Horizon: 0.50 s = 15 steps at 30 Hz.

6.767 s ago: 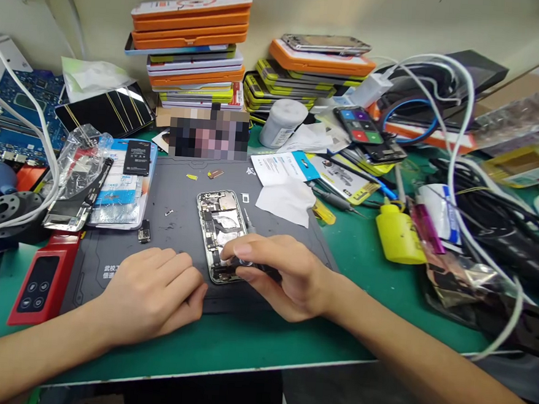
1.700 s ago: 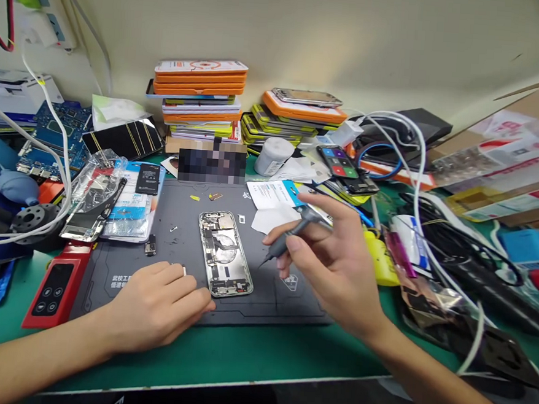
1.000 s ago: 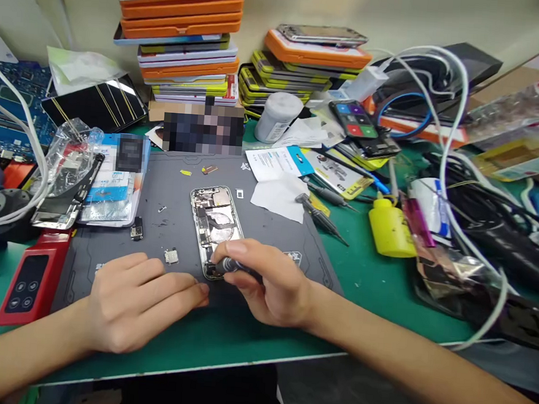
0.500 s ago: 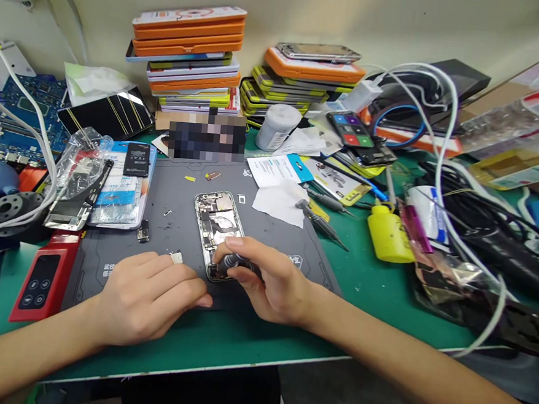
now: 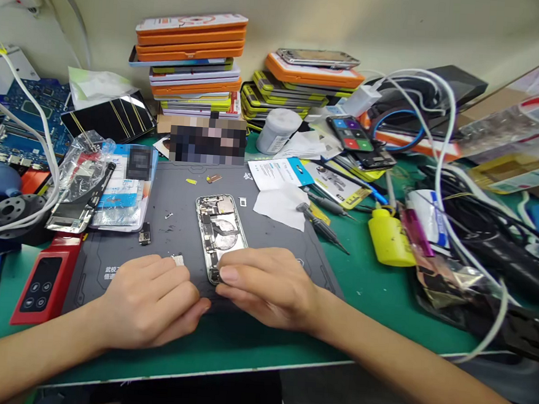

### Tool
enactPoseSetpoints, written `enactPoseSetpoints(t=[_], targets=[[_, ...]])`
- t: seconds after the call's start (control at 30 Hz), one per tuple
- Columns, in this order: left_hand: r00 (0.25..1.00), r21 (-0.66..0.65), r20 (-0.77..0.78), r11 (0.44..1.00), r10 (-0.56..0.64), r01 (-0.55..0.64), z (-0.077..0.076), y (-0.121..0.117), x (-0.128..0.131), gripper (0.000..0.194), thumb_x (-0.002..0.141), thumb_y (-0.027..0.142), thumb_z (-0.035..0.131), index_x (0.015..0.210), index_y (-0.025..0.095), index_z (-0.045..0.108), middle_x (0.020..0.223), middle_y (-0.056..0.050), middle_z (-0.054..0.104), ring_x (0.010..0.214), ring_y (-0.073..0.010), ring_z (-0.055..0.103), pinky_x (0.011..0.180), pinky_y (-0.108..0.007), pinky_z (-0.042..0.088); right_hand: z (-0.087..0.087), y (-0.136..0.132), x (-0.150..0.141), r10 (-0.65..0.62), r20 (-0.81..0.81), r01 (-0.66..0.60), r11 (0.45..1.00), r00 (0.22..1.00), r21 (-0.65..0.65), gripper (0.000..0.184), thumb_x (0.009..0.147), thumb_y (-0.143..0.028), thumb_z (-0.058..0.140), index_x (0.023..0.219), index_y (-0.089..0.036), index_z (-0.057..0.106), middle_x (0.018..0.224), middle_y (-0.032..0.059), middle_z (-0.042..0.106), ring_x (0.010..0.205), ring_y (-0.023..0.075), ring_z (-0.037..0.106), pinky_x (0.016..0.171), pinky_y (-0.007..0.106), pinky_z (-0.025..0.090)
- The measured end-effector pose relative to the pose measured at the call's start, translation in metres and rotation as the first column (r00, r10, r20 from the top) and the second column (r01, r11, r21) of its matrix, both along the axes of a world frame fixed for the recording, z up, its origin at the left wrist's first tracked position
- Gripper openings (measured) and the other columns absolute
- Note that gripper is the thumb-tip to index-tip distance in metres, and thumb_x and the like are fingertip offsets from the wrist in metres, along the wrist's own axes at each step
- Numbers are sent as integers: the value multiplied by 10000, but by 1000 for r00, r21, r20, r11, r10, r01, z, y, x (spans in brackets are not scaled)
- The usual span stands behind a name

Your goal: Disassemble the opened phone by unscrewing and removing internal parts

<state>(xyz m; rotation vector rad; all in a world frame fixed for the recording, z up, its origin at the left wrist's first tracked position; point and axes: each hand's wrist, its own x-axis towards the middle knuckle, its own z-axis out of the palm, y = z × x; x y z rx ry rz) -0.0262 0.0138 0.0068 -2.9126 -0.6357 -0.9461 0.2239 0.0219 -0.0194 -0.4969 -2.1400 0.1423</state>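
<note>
- An opened phone (image 5: 225,233), innards exposed, lies on a gray work mat (image 5: 173,186).
- The right hand (image 5: 268,285) covers the phone's lower right end, thumb and fingers bent together; whether they grip anything is hidden.
- The left hand (image 5: 149,301), loosely curled, is just left of the phone's near end; I cannot tell if it holds something.
- Right of the phone are a SIM tray (image 5: 242,202) and, farther, a screwdriver (image 5: 323,228).

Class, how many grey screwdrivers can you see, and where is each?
2: the nearer screwdriver has its handle over the white paper; the farther screwdriver lies just beyond it. Others may be hidden, perhaps by the right hand.
</note>
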Motion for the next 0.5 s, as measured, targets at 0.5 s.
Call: enactPoseSetpoints(t=[0.5], targets=[[999, 4, -27, 999, 38, -38, -1, 2, 1, 212, 1128, 214, 570, 943, 165, 661, 782, -14, 726, 644, -168, 546, 601, -337, 368, 1, 1, 5, 68, -22, -68, 998, 997, -4, 537, 1109, -247, 454, 1635, -144, 422, 1167, 143, 815, 1022, 211, 818, 840, 300, 682]])
